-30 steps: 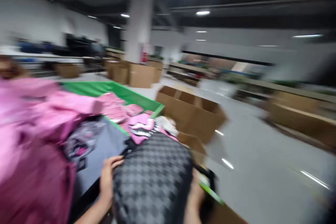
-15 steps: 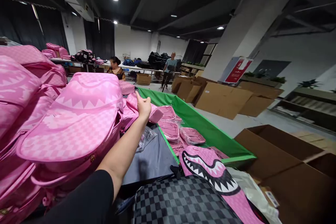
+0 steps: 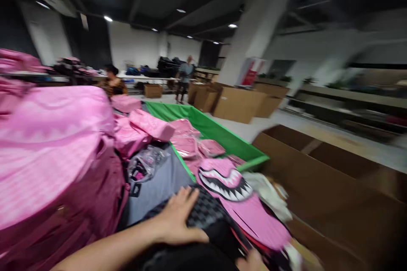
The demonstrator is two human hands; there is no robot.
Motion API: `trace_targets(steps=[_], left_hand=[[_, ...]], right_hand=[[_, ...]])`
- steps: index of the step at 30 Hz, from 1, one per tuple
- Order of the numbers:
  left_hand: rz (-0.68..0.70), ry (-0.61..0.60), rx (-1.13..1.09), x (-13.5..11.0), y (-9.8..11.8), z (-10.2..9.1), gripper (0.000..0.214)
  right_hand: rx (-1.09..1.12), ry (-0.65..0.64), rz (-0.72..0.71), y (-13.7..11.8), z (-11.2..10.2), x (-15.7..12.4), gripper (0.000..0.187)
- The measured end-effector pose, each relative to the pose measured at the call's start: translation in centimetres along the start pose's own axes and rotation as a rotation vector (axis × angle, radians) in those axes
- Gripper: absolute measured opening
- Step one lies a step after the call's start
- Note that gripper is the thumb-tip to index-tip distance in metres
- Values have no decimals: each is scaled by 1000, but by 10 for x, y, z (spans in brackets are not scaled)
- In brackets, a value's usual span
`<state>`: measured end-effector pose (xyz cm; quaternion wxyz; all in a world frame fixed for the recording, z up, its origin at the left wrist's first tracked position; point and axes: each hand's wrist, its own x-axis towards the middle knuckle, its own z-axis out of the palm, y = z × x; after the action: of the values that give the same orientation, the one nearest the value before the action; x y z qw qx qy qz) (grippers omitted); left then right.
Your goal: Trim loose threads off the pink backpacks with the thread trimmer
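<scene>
My left hand [image 3: 178, 220] lies flat on the top of a black-and-grey checkered backpack [image 3: 203, 214] in front of me, fingers stretched out over it. Only a sliver of my right hand [image 3: 252, 261] shows at the bottom edge, beside the same bag, and its fingers are blurred. A pink bag with a shark-mouth print [image 3: 233, 194] lies just right of the checkered one. A big pile of pink backpacks [image 3: 54, 152] rises on my left.
A green-lined bin [image 3: 219, 133] holds wrapped pink pouches [image 3: 186, 142]. Open cardboard boxes [image 3: 321, 178] stand at the right, more boxes [image 3: 238, 103] by a pillar. One person sits behind the pile and another person stands at the far tables [image 3: 152, 77].
My left arm has come down from pointing over the pink pile and now rests on the checkered backpack. The view has swung slightly right and is blurred.
</scene>
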<state>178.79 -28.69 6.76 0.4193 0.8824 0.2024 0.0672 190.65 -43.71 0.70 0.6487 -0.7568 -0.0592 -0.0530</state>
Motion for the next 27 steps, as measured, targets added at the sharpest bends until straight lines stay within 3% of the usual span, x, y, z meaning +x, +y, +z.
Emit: trace_targets(steps=[2,4,9,13,17,20,23,25,27], left_hand=[[3,99,31,6,-14,-9,94],[4,193,55,22,-32,-20,88],[-59,163,53,54,-67,-31,74],[-171,123,90,62,-71,-28,72],[-180,89,145,93,-66,-40,64],[-148,89,169,129,-66,-65,62],[-84,23,245,169,-80,-104,64],[-110,-39,344,195,-96,-134,61],[-223,-104,495,219,-110,-161,51]], right_hand=[[-43,130,65,6,3,-5,50],[69,147,98,10,10,-9,56],[236,153,140,11,32,-18,52],[189,179,138,8,39,-28,48],[155,230,99,0,56,-29,43],[169,211,80,-13,75,-26,37],[185,110,19,-26,104,-23,32],[211,-2,-11,-30,132,-22,28],[248,-145,-12,-25,168,-20,26]])
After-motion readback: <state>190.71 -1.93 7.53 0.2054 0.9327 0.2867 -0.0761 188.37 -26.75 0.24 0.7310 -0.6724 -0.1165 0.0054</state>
